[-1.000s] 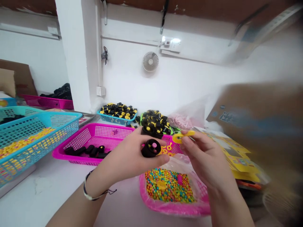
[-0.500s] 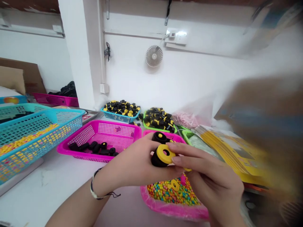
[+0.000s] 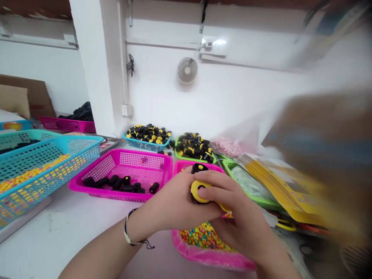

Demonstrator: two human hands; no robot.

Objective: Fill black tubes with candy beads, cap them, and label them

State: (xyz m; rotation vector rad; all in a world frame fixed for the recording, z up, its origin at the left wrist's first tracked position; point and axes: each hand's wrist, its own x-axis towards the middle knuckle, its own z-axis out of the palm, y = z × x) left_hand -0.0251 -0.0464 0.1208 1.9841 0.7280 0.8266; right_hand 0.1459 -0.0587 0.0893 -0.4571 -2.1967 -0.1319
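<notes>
Two hands locked together over the bench, and it's all happening right at the centre! The left hand (image 3: 177,199) is curled firmly around a black cylinder (image 3: 192,198), with only a sliver of it showing past the grip. Across the top comes the right hand (image 3: 241,224), its fingers (image 3: 217,184) bent and closed over a yellow ring (image 3: 195,193). That ring now sits flat on the cylinder's end, its centre hole showing dark. A yellow strip (image 3: 224,207) pokes out beneath those fingers, though whether it belongs to the ring is hard to call. The whole piece is held up between the palms, above a pink tray (image 3: 203,260) heaped with coloured beads (image 3: 203,237). Just past the knuckles, another black cylinder (image 3: 199,167) with a yellow centre sits in a pink basket (image 3: 186,162). Off to the left, a larger pink basket (image 3: 139,151) holds a row of black cylinders, while a blue basket (image 3: 147,147) and a green tray (image 3: 188,159) behind are piled with black-and-yellow pieces!
</notes>
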